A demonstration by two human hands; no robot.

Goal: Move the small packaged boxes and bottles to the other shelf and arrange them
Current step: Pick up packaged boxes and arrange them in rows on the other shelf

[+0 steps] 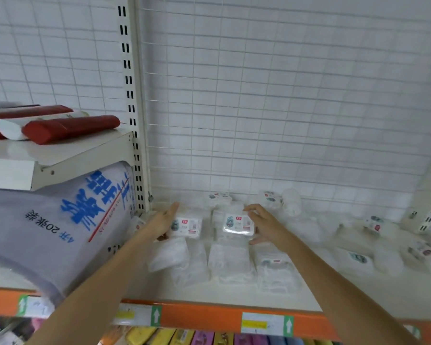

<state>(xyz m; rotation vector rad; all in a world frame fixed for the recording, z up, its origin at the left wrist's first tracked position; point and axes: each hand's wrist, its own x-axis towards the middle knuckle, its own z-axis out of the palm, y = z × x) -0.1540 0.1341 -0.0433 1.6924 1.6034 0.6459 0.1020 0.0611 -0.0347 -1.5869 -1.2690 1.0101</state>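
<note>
Left hand (165, 221): fingers straight, touching the left packet (186, 227).
Right hand (264, 226): fingers spread around the right packet (239, 224), beside it.

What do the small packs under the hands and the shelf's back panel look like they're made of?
The small pack by the right hand looks wrapped in clear glossy plastic film, since glare runs along its front edge, with a printed paper-like label; its contents can't be told. The back panel looks like white-coated metal wire grid: thin crossing rods.
</note>
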